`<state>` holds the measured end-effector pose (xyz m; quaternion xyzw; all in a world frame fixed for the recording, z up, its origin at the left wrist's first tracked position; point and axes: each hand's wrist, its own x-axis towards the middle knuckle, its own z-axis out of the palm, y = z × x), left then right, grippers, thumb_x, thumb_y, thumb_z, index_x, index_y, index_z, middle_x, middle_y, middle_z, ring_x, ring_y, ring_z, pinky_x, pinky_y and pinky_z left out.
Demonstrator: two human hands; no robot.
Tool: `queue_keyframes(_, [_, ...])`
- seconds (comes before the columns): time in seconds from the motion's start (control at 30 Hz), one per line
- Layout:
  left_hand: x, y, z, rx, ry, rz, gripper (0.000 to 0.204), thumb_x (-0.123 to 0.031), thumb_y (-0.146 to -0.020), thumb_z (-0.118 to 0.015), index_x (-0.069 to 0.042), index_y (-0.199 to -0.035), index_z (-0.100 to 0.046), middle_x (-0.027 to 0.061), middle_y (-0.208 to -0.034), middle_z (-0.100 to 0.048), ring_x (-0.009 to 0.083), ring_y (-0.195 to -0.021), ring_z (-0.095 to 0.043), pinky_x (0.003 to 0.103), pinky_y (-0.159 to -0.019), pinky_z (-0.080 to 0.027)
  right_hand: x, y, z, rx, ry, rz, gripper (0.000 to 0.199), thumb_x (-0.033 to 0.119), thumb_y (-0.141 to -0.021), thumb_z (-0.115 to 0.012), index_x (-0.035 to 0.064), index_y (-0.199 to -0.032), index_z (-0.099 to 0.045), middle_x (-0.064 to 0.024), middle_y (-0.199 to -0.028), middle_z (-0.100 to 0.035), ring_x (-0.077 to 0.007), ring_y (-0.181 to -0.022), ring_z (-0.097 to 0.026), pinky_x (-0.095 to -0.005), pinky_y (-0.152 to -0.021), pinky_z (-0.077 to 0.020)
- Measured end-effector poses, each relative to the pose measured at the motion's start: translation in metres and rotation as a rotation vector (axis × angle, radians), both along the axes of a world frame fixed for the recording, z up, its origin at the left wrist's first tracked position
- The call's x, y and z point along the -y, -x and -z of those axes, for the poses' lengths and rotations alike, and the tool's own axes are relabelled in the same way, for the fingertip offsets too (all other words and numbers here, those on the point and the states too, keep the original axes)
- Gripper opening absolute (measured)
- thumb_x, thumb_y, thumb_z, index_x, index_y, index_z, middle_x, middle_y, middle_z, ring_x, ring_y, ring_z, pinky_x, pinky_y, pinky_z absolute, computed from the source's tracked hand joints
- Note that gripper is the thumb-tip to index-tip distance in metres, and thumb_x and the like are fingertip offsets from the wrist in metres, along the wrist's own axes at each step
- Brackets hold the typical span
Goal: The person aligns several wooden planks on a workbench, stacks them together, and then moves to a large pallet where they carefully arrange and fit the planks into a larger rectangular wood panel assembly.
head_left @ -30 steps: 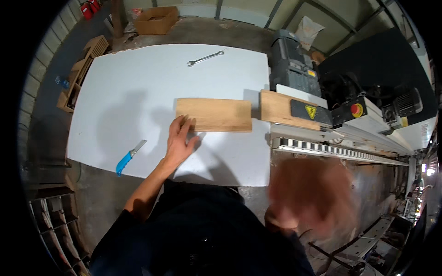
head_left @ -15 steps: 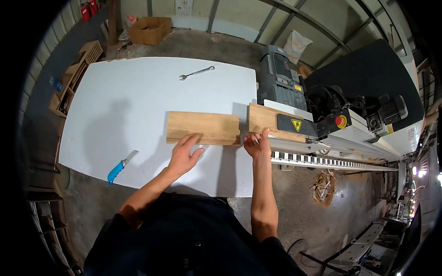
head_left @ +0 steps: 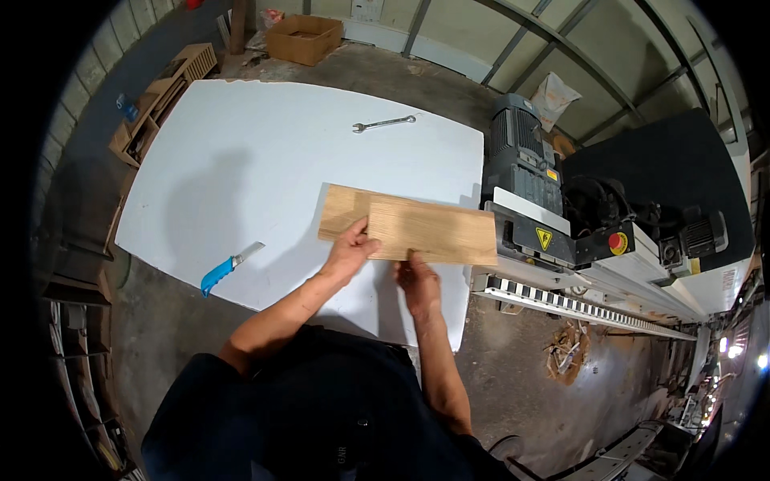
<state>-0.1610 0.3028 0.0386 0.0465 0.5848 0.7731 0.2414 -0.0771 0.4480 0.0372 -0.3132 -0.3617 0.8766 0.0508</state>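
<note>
Two wooden boards lay stacked on the white table (head_left: pixel 265 160), the upper board (head_left: pixel 433 231) offset to the right over the lower board (head_left: pixel 341 210), which stuck out at the left end. The upper board's right end reached the grey machine (head_left: pixel 545 216) at the table's right edge; contact there couldn't be told. Left hand (head_left: pixel 350 250) rested at the near edge of the boards, fingers loosely bent, thumb up on the upper board's top face, not a full clench. Right hand (head_left: pixel 419 282) sat just beside it to the right, fingertips touching the near edge of the upper board, fingers slightly curled, nothing enclosed. Both hands were close together, forearms coming in from the lower edge over a dark shirt. A blue-handled knife (head_left: pixel 228 268) lay near the table's near-left edge, well apart from the boards. A metal wrench (head_left: pixel 385 123) lay on the far side of the table. A cardboard box (head_left: pixel 303 37) stood on the floor beyond the table, wooden crates (head_left: pixel 164 100) off its left side. The machine had a red round button (head_left: pixel 616 243) and a yellow warning sticker (head_left: pixel 544 239).
</note>
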Motion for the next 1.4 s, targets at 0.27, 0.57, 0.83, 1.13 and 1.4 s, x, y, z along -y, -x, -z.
queue_keyframes(0.27, [0.059,0.039,-0.006,0.082,0.221,-0.058,0.043,0.001,-0.086,-0.053,-0.004,-0.129,-0.052,-0.0005,-0.084,-0.058,0.0079,-0.08,-0.053,0.023,-0.073,-0.045,-0.059,0.008,0.017,0.034,-0.065,0.047,0.019,0.019,-0.09,-0.061,0.0015,-0.094,-0.061,-0.0103,-0.081,-0.065,-0.0197,-0.068,-0.064,-0.0309,-0.057,-0.0523])
queue_keyframes(0.57, [0.088,0.065,0.043,-0.516,0.904,-0.367,0.038,-0.019,-0.083,-0.06,0.005,-0.112,-0.06,0.0146,-0.088,-0.062,0.0204,-0.085,-0.057,0.031,-0.081,-0.046,-0.068,0.007,-0.003,0.308,-0.465,-0.283,0.031,0.034,-0.091,-0.059,0.0034,-0.085,-0.063,-0.0056,-0.071,-0.062,-0.0138,-0.061,-0.058,-0.0247,-0.053,-0.0441])
queue_keyframes(0.83, [0.061,0.072,0.018,-0.095,0.615,0.023,0.039,-0.025,-0.085,-0.062,0.005,-0.109,-0.061,0.0145,-0.093,-0.065,0.0205,-0.086,-0.061,0.032,-0.079,-0.047,-0.117,0.029,0.051,0.194,-1.029,-0.179,0.038,0.03,-0.09,-0.061,-0.0047,-0.105,-0.064,-0.0058,-0.087,-0.065,-0.0099,-0.076,-0.057,-0.0248,-0.063,-0.0451])
queue_keyframes(1.13, [0.056,0.08,0.011,0.116,0.517,0.025,0.04,-0.019,-0.082,-0.066,0.006,-0.112,-0.059,0.0155,-0.104,-0.064,0.021,-0.094,-0.061,0.032,-0.083,-0.047,-0.103,0.058,0.039,0.239,-0.814,-0.27,0.038,0.032,-0.086,-0.065,-0.0042,-0.097,-0.065,-0.0061,-0.083,-0.065,-0.0122,-0.072,-0.059,-0.0264,-0.067,-0.0467])
queue_keyframes(1.4, [0.059,0.083,0.036,0.115,0.439,0.005,0.04,-0.02,-0.079,-0.069,0.006,-0.108,-0.061,0.0143,-0.103,-0.065,0.0211,-0.093,-0.062,0.031,-0.081,-0.048,-0.1,0.053,0.032,0.252,-0.842,-0.213,0.037,0.032,-0.083,-0.068,-0.004,-0.09,-0.066,-0.0063,-0.08,-0.065,-0.0131,-0.071,-0.058,-0.0285,-0.066,-0.0461])
